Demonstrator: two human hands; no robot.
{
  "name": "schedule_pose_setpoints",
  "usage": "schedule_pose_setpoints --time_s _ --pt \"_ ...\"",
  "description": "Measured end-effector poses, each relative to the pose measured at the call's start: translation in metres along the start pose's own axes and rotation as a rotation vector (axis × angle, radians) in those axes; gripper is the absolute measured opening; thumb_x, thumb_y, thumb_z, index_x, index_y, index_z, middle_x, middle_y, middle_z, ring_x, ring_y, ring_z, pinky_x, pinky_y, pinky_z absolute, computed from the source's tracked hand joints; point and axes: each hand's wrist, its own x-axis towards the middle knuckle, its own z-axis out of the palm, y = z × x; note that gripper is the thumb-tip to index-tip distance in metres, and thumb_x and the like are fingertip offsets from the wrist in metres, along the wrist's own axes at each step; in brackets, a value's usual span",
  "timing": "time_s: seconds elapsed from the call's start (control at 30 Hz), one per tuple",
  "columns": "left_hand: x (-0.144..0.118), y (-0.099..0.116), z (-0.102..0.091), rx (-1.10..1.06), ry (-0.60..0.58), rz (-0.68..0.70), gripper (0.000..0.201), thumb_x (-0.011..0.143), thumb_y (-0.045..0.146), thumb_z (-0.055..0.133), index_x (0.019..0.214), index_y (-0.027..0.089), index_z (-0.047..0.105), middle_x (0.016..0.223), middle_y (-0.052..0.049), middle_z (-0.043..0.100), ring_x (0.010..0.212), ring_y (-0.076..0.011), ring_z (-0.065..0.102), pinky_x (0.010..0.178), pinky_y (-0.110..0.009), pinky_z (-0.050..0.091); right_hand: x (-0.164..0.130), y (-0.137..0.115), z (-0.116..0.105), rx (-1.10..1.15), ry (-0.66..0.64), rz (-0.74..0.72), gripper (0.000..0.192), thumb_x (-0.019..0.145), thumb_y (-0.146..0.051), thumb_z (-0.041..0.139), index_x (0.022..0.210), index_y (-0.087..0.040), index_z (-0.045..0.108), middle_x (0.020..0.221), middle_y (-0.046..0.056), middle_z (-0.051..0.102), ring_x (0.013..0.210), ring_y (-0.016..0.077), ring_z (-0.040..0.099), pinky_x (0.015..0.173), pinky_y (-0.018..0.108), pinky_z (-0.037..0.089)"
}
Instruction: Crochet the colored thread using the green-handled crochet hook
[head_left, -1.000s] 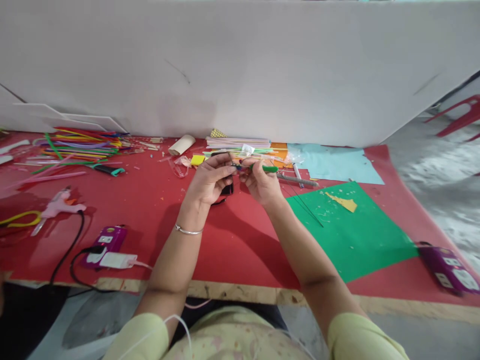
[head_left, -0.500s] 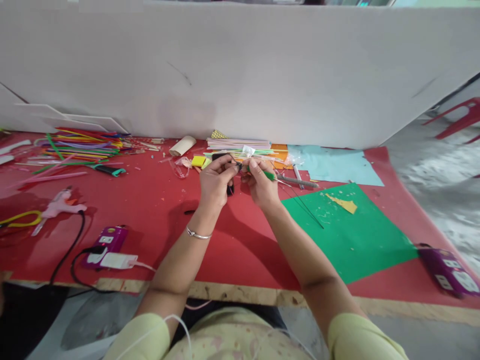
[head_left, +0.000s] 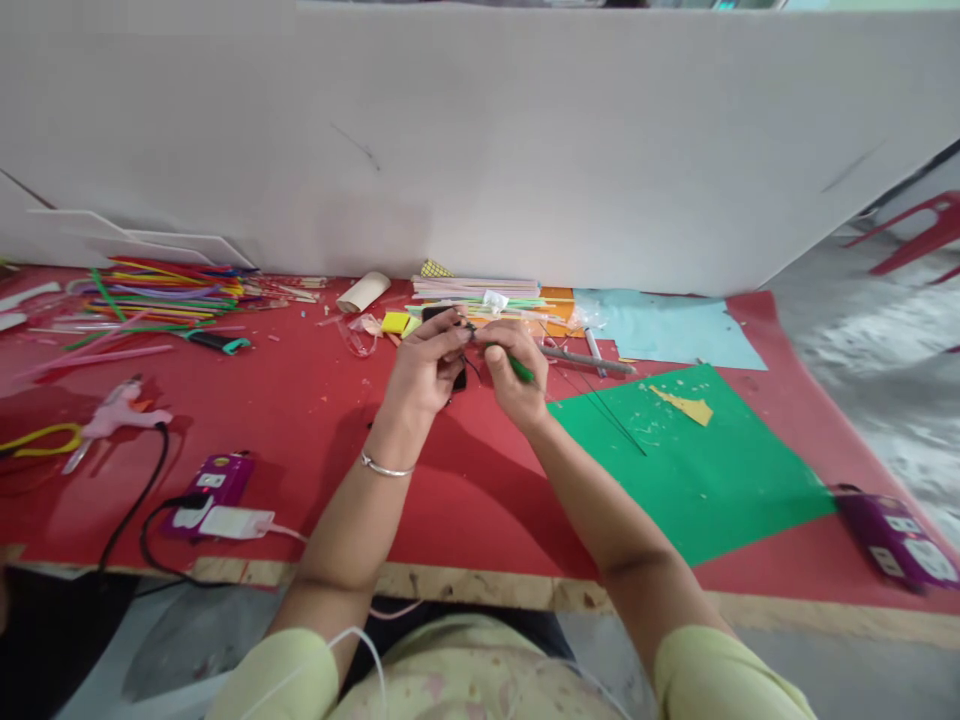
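Note:
My left hand (head_left: 420, 370) is raised over the middle of the table, fingers pinched on a small dark piece (head_left: 470, 332), too small to name. Close beside it on the right, my right hand (head_left: 517, 390) is closed around a green-handled tool (head_left: 521, 371); its working end is hidden by the fingers. The fingertips of both hands nearly meet at the dark piece. Behind and below my left hand lies a black object (head_left: 460, 381), partly covered. To the right of my right hand are a grey rod (head_left: 592, 361) and thin dark wires (head_left: 619, 428).
On the red table (head_left: 300, 430) lie colourful sticks (head_left: 169, 295), a pink glue gun (head_left: 124, 410), purple power strips (head_left: 225, 475) and a cardboard tube (head_left: 364, 292). Green sheet (head_left: 712, 490) and light blue sheet (head_left: 667, 330) lie right. A white board (head_left: 480, 150) stands behind.
My right hand has rolled over, its thumb now lower, and the green handle has turned with it. The tool's thin metal shaft no longer shows. My left hand has shifted slightly left.

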Motion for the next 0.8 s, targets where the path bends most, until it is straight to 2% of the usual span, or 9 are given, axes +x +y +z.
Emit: schedule_pose_setpoints --time_s 0.07,0.2,0.33,0.43,0.5,0.6,0.8 --pt "0.0 0.011 -0.005 0.011 -0.074 -0.069 0.036 0.055 0.01 0.093 0.089 0.017 0.083 0.055 0.008 0.049 0.047 -0.0014 0.033 0.039 -0.015 0.017 0.005 0.005 -0.007 0.055 -0.032 0.03 0.025 0.1 -0.055 0.073 0.111 -0.036 0.085 0.099 0.003 0.08 0.098 0.0235 0.073 0.101 0.045 0.059" --pt "0.0 0.017 -0.01 -0.003 -0.122 -0.091 0.04 0.055 0.011 0.098 0.092 0.018 0.085 0.061 0.007 0.054 0.047 -0.0003 0.03 0.039 -0.014 0.017 0.011 0.008 -0.015 0.071 -0.055 0.165 0.042 0.091 -0.07 0.076 0.105 -0.032 0.087 0.098 0.006 0.081 0.099 0.0256 0.076 0.099 0.046 0.063" --pt "0.0 0.015 -0.011 -0.037 -0.178 -0.118 0.039 0.057 0.012 0.098 0.093 0.018 0.085 0.058 0.008 0.045 0.049 -0.0012 0.032 0.04 -0.012 0.019 0.013 0.006 -0.017 0.14 -0.064 0.208 0.042 0.089 -0.071 0.078 0.104 -0.033 0.088 0.1 0.005 0.082 0.093 0.0243 0.077 0.078 0.04 0.068" --pt "0.0 0.017 -0.011 -0.03 -0.172 -0.133 0.034 0.061 0.009 0.093 0.093 0.018 0.084 0.063 0.006 0.054 0.05 -0.0012 0.035 0.039 -0.011 0.019 0.013 0.003 -0.017 0.186 -0.089 0.224 0.041 0.089 -0.069 0.079 0.105 -0.033 0.088 0.102 0.005 0.083 0.09 0.023 0.078 0.07 0.037 0.069" --pt "0.0 0.019 -0.011 -0.018 -0.164 -0.137 0.031 0.064 0.007 0.089 0.093 0.018 0.083 0.067 0.004 0.058 0.05 -0.0015 0.037 0.039 -0.011 0.019 0.013 0.001 -0.018 0.179 -0.103 0.249 0.042 0.088 -0.07 0.079 0.106 -0.033 0.088 0.105 0.005 0.084 0.092 0.0237 0.078 0.074 0.038 0.071" --pt "0.0 0.021 -0.011 -0.025 -0.159 -0.142 0.03 0.065 0.007 0.086 0.093 0.016 0.083 0.064 0.004 0.055 0.051 -0.0025 0.039 0.039 -0.012 0.021 0.014 -0.001 -0.021 0.152 -0.127 0.247 0.043 0.089 -0.07 0.079 0.109 -0.034 0.088 0.109 0.005 0.085 0.096 0.0251 0.08 0.082 0.042 0.072" --pt "0.0 0.022 -0.011 -0.055 -0.173 -0.143 0.031 0.062 0.008 0.084 0.092 0.014 0.083 0.059 0.006 0.048 0.051 -0.0025 0.038 0.038 -0.011 0.022 0.021 -0.004 -0.03 0.057 -0.205 0.125 0.035 0.092 -0.065 0.079 0.111 -0.038 0.089 0.108 0.004 0.087 0.109 0.027 0.08 0.107 0.047 0.064"
